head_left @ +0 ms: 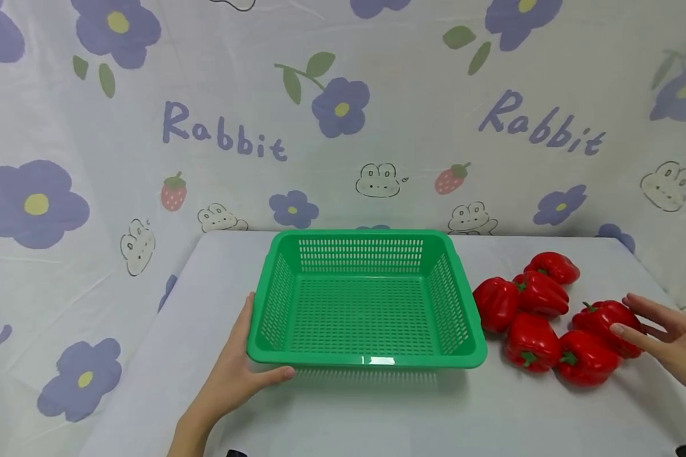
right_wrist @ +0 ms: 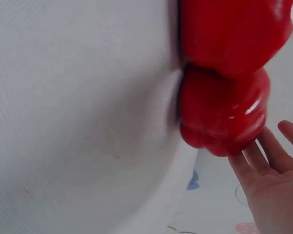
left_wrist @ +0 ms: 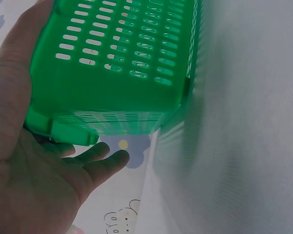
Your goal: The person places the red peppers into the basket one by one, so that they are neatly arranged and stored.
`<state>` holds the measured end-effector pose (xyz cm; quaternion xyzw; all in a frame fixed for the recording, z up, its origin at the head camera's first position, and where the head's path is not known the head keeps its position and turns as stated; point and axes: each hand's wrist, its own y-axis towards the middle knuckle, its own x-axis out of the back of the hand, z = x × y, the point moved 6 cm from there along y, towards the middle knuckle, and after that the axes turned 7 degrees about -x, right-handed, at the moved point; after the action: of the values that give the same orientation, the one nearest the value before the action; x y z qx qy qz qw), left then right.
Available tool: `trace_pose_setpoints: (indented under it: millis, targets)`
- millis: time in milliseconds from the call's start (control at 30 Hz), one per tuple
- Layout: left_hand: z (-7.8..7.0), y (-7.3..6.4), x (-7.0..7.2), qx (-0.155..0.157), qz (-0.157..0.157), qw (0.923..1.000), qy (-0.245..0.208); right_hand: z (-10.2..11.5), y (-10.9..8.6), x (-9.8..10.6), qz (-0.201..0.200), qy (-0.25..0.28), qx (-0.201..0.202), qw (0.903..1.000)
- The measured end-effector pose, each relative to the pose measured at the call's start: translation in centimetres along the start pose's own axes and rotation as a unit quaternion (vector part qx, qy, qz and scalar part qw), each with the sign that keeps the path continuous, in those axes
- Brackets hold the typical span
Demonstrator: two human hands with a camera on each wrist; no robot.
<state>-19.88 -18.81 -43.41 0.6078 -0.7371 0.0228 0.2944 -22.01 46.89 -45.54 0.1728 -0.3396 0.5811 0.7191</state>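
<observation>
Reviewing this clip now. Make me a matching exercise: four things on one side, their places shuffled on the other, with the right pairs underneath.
Things
1. Green basket
2. Left hand
3. Right hand
4. Patterned cloth

Places
A. At the rightmost red pepper
B. Behind the white table, showing the word "Rabbit"
C. At the basket's left side, thumb by its front
D. Between the left hand and the peppers

Pairs: 1-D, 2-C, 3-A, 4-B

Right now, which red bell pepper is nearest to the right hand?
The rightmost red bell pepper: the right hand is at its right side; the others lie farther left.
</observation>
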Motion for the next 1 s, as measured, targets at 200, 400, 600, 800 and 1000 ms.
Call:
trace_pose_setpoints:
  millis: [200,400,600,800,1000]
  targets:
    - [-1.3,0.2,-0.1,0.000,0.002,1.0000,-0.004,-0.8,0.3,-0.3,0.003,-0.003,-0.036,0.9993]
    - [1.1,0.1,-0.3,-0.004,-0.003,0.9999,0.009,-1.4,0.4,-0.9,-0.004,-0.017,-0.079,0.9967]
    - [1.1,0.0,-0.2,-0.002,-0.005,0.9999,0.015,-1.3,0.7,-1.1,-0.019,-0.005,-0.065,0.9977]
    - [0.9,-0.1,0.0,-0.007,-0.006,0.9997,0.021,-1.3,1.1,-1.0,-0.026,-0.009,-0.077,0.9967]
    - [1.1,0.0,0.0,-0.011,-0.007,0.9997,0.022,-1.4,1.1,-0.9,-0.027,-0.015,-0.080,0.9964]
